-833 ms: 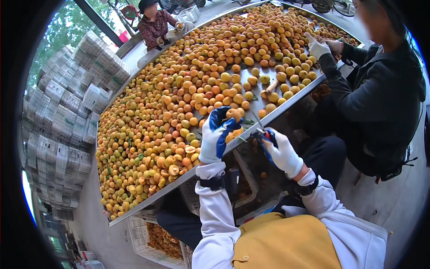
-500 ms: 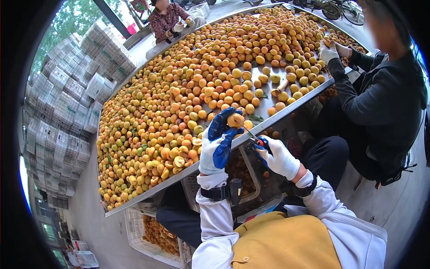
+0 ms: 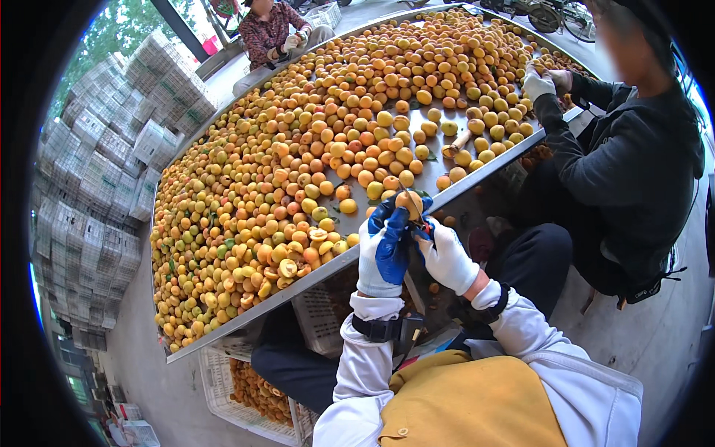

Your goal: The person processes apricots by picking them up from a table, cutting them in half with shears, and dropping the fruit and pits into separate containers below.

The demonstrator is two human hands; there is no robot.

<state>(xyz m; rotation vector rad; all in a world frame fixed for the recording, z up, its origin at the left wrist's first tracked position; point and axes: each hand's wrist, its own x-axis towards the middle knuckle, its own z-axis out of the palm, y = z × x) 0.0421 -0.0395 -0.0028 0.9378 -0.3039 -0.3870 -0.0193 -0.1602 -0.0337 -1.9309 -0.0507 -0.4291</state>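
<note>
My left hand (image 3: 383, 249), in a white glove with blue palm, holds a yellow-orange apricot (image 3: 409, 203) just above the near edge of a long metal table (image 3: 328, 270). My right hand (image 3: 447, 257), also gloved, grips a small knife (image 3: 414, 211) whose blade rests against the apricot. Both hands meet over the fruit. The table is heaped with several apricots (image 3: 328, 141), some cut open near the front edge.
A person in a dark jacket (image 3: 633, 156) sits at the right and handles fruit with gloved hands. Another person (image 3: 272, 30) sits at the far end. White plastic crates (image 3: 112, 164) are stacked at the left. A crate of fruit (image 3: 253, 387) sits under the table.
My hands have come together and the knife now touches the apricot. The view has shifted slightly, so the table sits higher in the picture.
</note>
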